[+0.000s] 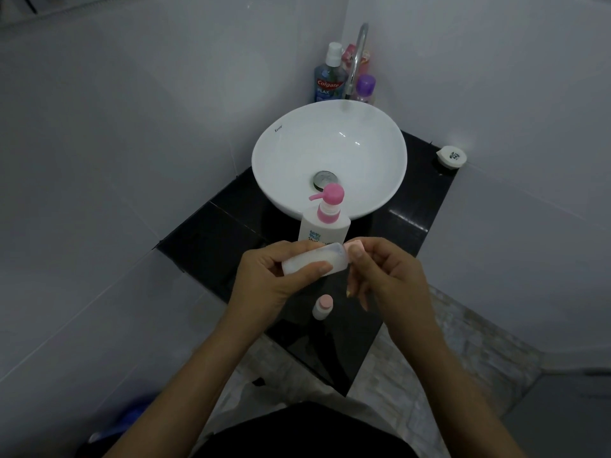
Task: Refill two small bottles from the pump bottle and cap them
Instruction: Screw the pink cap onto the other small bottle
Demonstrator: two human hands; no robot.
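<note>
Your left hand gripped the small translucent white bottle sideways at six o'clock of the pink-topped white pump bottle. Your right-hand fingers pinched its pale pink cap. Tilted so, it could spill once uncapped.

- Both forearms are bare from the lower edge of the view up to the wrists, with no sleeve showing on either.
- The left hand wears no glove, ring or watch.
- The right hand is likewise bare, its fingernails short and unpainted.
- A dark, nearly black garment covers the torso at the bottom centre, plain with no visible print.
</note>
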